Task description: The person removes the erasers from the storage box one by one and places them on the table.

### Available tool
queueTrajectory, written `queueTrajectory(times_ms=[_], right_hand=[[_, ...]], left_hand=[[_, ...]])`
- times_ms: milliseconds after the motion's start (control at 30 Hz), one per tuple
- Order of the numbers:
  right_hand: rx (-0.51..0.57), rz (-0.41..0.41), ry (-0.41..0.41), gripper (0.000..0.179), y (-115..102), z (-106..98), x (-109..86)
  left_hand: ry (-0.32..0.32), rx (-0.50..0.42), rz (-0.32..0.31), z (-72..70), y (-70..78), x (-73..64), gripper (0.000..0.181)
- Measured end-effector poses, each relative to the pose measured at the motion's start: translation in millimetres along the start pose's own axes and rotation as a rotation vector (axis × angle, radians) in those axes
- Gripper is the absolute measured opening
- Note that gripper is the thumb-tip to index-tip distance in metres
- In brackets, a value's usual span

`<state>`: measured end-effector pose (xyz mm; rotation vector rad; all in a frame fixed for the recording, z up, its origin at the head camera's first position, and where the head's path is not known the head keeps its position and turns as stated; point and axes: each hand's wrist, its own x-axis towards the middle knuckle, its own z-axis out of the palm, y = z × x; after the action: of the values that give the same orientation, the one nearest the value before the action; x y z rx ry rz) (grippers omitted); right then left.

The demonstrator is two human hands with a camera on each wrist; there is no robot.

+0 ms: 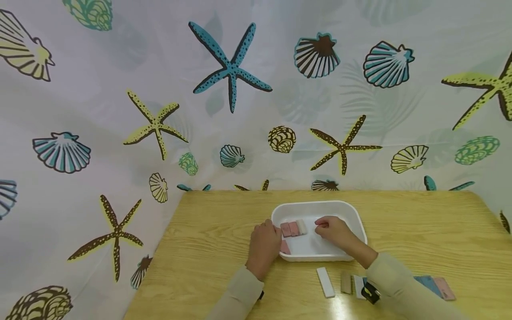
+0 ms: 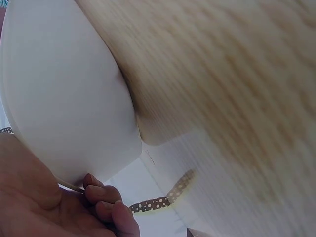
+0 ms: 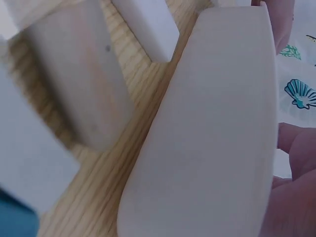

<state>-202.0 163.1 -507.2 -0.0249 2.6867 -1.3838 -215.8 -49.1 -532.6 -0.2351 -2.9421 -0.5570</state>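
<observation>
A white tray (image 1: 320, 257) stands on the wooden table. My left hand (image 1: 266, 243) grips its left rim; in the left wrist view the fingers (image 2: 106, 195) curl at the tray's edge. Over the tray's right half is my right hand (image 1: 335, 231), thumb and fingertips close together; I cannot tell whether something small is between them. In the right wrist view, the tray's wall partly hides this hand (image 3: 296, 192). Inside the tray, two pink blocks (image 1: 290, 229) and a whitish block (image 1: 301, 227) lie in a row. Another pink block (image 1: 285, 247) lies nearer the left hand, partly covered.
In front of the tray lie a long white block (image 1: 326, 282), a tan block (image 1: 346, 282) and a shorter white one (image 1: 358, 286). Blue blocks (image 1: 428, 284) and a pink block (image 1: 444, 289) are further right, partly behind the right sleeve. A patterned curtain (image 1: 248, 133) hangs behind the table.
</observation>
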Motion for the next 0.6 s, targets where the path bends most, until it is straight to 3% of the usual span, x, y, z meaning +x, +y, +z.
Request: queueTrajectory(times_ms=[400, 600], right_hand=[[-0.042, 0.083, 0.023, 0.029, 3, 32, 32.5], [-0.045, 0.071, 0.044, 0.027, 3, 42, 40.8]], left_hand=[[0.041, -0.011, 0.031, -0.5, -1.1, -0.8, 0.026], [0.058, 0.011, 0.042, -1.5, -1.5, -1.8, 0.026]])
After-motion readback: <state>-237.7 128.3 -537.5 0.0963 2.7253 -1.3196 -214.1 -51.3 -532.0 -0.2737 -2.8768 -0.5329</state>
